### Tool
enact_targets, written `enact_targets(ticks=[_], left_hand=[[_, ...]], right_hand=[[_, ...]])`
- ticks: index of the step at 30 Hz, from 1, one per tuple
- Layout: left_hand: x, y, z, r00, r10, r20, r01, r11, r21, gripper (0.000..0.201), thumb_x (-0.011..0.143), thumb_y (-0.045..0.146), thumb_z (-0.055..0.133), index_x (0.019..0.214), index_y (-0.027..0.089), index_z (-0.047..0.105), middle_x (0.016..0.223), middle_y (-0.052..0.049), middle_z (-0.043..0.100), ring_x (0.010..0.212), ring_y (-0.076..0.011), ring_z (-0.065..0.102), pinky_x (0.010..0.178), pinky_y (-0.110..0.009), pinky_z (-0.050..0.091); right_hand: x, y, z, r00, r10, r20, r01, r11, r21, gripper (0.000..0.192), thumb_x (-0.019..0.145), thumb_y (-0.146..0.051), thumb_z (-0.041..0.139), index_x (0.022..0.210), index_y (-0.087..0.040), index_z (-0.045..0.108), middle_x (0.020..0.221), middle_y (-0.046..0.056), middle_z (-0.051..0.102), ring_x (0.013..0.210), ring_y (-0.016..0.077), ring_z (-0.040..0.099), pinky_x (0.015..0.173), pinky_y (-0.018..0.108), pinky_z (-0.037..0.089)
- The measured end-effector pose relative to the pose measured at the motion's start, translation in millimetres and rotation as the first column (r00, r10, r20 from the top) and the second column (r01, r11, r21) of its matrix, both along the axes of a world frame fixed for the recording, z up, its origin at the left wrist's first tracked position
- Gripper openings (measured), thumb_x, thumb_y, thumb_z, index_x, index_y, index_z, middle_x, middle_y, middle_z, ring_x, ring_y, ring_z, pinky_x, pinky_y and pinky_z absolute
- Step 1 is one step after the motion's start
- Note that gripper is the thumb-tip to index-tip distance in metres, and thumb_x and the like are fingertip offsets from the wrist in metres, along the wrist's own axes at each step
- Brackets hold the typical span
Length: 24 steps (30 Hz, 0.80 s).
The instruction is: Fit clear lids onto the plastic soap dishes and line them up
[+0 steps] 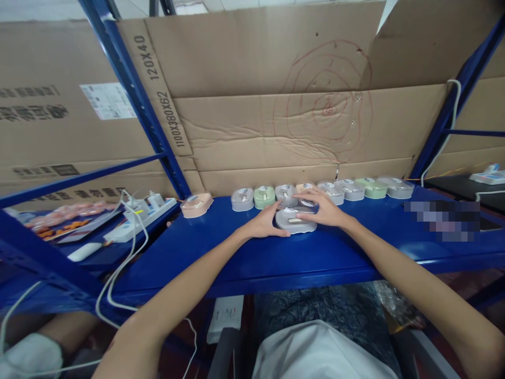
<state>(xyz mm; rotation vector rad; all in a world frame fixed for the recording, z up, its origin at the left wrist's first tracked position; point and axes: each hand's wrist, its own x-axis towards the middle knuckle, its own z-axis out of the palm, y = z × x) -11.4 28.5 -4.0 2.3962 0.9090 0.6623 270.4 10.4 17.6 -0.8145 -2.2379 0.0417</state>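
Observation:
A small grey plastic box (295, 225) with a pale oblong piece in its middle sits on the blue shelf in front of me. My left hand (265, 222) grips its left side, thumb along the front edge. A clear domed lid (305, 206) shows above the box's rear part, apparently raised and tilted. Fingers of my right hand (325, 208) curl around the lid's right side, thumb near the box top. Whether lid and box are joined at the back I cannot tell. Behind the hands, a peach box (306, 187) is partly hidden.
Along the back of the blue shelf (244, 263) stand similar lidded boxes, including a green one (264, 197) and, farther left, a peach one (197, 205). Cardboard (236, 121) backs the shelf. White cables (132, 247) hang at left by a power strip (138, 221). Another person's limb shows lower left.

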Motion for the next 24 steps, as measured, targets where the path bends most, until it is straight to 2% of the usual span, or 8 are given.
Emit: enact_targets(ticks=[3,9,16,24], left_hand=[[3.2,-1.5,-2.1,0.998,-0.016,0.066,0.016,1.000,-0.013,0.131,0.067,0.062,0.097,0.171,0.021,0.029,0.169,-0.022,0.045,0.154,-0.0457,0.045,0.127,-0.067,0.036],[7.8,-2.1,-4.3,0.982,-0.069,0.177,0.073,0.997,-0.014,0.123,0.066,0.058,0.099,0.167,0.021,0.038,0.170,-0.020,0.045,0.157,-0.0466,0.043,0.131,-0.066,0.032],[6.9,2.7,-9.6,0.989,-0.013,0.144,0.017,0.999,-0.027,0.131,0.063,0.058,0.100,0.169,0.021,0.033,0.173,-0.021,0.040,0.159,-0.0477,0.039,0.131,-0.068,0.031],[7.3,0.0,-6.7,0.991,-0.017,0.132,0.020,1.000,-0.017,0.128,0.065,0.059,0.099,0.169,0.022,0.034,0.172,-0.022,0.041,0.157,-0.0476,0.042,0.129,-0.069,0.034]], right_hand=[[-5.9,2.4,-7.6,0.999,0.041,0.000,-0.041,0.999,-0.009,0.066,0.091,-0.064,0.080,0.148,-0.030,0.070,0.130,0.011,0.075,0.124,0.0333,0.065,0.113,0.055,0.049],[-11.7,8.7,-15.6,0.995,0.099,0.000,-0.099,0.995,-0.009,0.063,0.089,-0.062,0.083,0.146,-0.037,0.072,0.135,0.009,0.075,0.126,0.0347,0.066,0.113,0.057,0.048],[-14.0,10.4,-18.2,0.996,0.083,0.030,-0.082,0.996,-0.025,0.064,0.088,-0.062,0.085,0.145,-0.037,0.073,0.134,0.009,0.076,0.125,0.0356,0.068,0.113,0.059,0.048],[-13.7,12.7,-20.7,0.996,0.074,0.047,-0.074,0.997,-0.016,0.065,0.086,-0.063,0.086,0.143,-0.034,0.075,0.128,0.011,0.076,0.120,0.0358,0.069,0.107,0.057,0.051]])
